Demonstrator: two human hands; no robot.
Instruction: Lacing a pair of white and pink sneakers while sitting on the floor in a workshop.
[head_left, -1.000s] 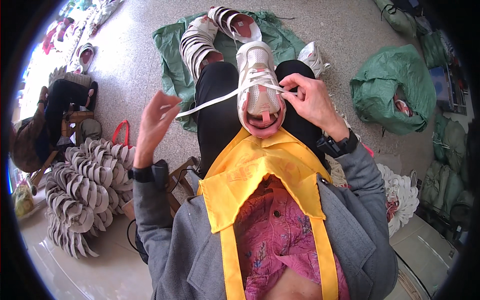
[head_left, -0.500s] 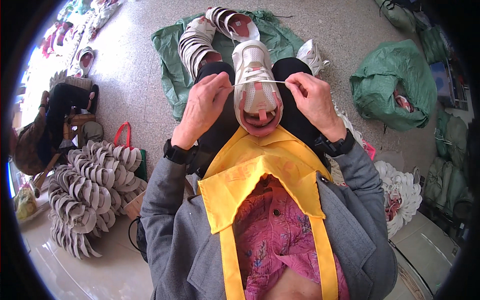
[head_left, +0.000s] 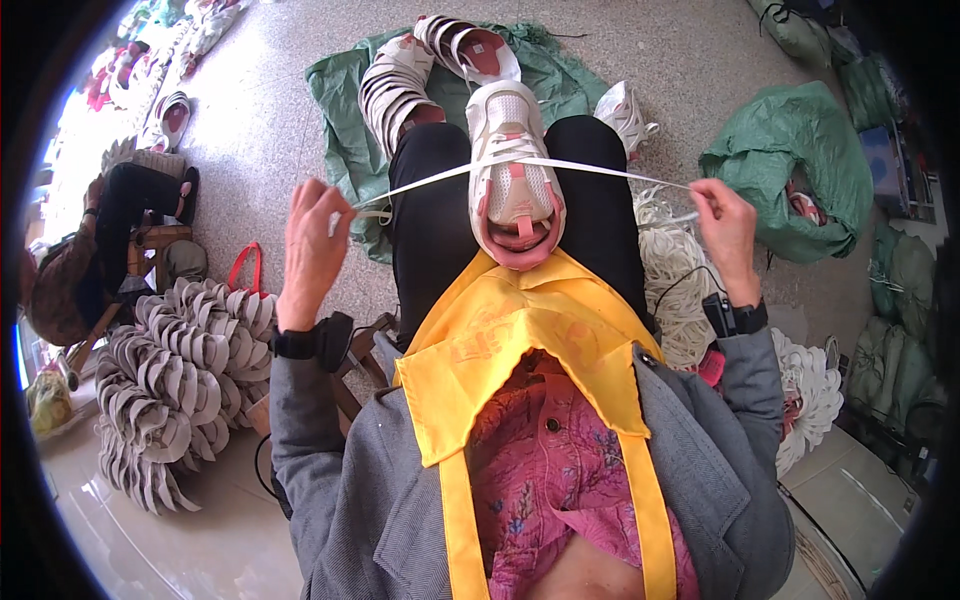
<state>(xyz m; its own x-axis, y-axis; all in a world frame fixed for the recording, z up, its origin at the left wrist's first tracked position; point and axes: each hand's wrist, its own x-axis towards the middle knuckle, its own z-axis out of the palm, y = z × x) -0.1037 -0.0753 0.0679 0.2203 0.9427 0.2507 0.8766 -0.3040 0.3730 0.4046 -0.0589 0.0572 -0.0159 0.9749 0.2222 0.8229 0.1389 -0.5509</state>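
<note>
A cream sneaker upper (head_left: pixel 515 195) with pink trim rests between my knees, its heel opening toward me. White shoelace (head_left: pixel 590 168) runs through its eyelets, and both ends stretch out sideways above my thighs. My left hand (head_left: pixel 318 235) pinches one end, off to the left of my left knee. On the other side my right hand (head_left: pixel 727 225) grips the opposite end between thumb and fingertips, right of my right knee. The lace strands cross low over the tongue. A short lace tail pokes out beside each hand.
A bundle of white laces (head_left: pixel 675 290) hangs by my right thigh. Nested shoe uppers (head_left: pixel 395 95) lie on a green sheet (head_left: pixel 340 100) ahead. Stacked grey pieces (head_left: pixel 185 370) stand at left, near a seated person (head_left: pixel 75 270). A green sack (head_left: pixel 785 150) sits at right.
My hands have moved apart from close beside the shoe to well outside my knees, drawing the lace out long on both sides. The shoe has stayed in place.
</note>
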